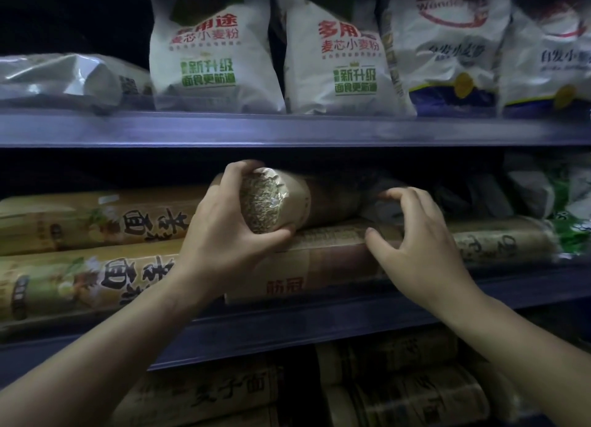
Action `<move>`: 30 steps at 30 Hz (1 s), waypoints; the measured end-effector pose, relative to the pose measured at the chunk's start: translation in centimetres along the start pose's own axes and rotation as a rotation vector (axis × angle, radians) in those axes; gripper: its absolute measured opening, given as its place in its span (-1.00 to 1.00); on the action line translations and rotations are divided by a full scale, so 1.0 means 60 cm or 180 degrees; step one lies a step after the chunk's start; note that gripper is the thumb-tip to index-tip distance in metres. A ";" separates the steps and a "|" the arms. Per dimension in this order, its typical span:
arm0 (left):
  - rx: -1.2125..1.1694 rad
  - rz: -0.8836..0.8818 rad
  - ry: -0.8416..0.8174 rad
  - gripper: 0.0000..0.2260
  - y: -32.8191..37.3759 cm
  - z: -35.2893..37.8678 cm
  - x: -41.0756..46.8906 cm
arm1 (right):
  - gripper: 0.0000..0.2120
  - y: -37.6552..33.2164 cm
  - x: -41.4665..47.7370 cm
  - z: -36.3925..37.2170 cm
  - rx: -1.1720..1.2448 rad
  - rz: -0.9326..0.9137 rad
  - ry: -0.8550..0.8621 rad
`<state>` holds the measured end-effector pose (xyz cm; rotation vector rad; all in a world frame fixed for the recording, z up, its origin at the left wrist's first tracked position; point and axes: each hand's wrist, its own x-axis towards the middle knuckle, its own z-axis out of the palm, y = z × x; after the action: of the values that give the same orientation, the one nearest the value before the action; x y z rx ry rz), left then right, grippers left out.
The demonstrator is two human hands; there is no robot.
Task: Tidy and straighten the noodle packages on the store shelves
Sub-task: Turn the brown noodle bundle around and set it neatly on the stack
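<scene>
Clear glossy plastic over noodle roll (275, 199), dry strand ends rough behind wrinkled film. Tan paper-look wrap, matt, on rolls (96, 219). Shiny crinkled plastic flour bags (211, 52). Smooth semi-gloss shelf edge (287, 129).

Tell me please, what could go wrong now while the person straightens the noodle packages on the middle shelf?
1. The left hand grips only the near end of the round noodle bundle, which lies atop the flat noodle package; it might roll or slide off.
2. The right hand is spread over that flat package near the shelf edge; a push could nudge it forward.
3. Squeezing may break the dry noodles.
</scene>
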<state>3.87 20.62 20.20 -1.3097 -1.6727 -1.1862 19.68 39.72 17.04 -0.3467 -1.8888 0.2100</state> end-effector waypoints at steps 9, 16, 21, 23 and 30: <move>-0.0183 0.0062 -0.0005 -0.25 -0.006 -0.004 -0.003 | -0.54 -0.005 0.007 0.005 -0.0038 0.0013 -0.0105; -0.0136 0.0165 0.0032 -0.26 0.004 -0.008 -0.012 | -0.52 -0.016 0.004 0.010 -0.0020 -0.0098 -0.0108; -0.0036 0.0299 0.0088 -0.28 0.010 -0.010 -0.017 | -0.52 -0.027 -0.002 0.011 -0.0040 -0.0280 -0.0110; -0.0048 0.0257 0.0102 -0.27 0.011 -0.011 -0.016 | -0.52 -0.029 -0.001 0.010 -0.0119 -0.0297 -0.0112; -0.0199 0.0307 0.0174 -0.29 0.009 -0.015 -0.019 | -0.50 -0.025 0.003 0.002 -0.0157 -0.0303 -0.0078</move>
<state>4.66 19.44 19.58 -1.3683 -1.5274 -1.2149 19.28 38.40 17.63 -0.2878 -1.9321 0.1043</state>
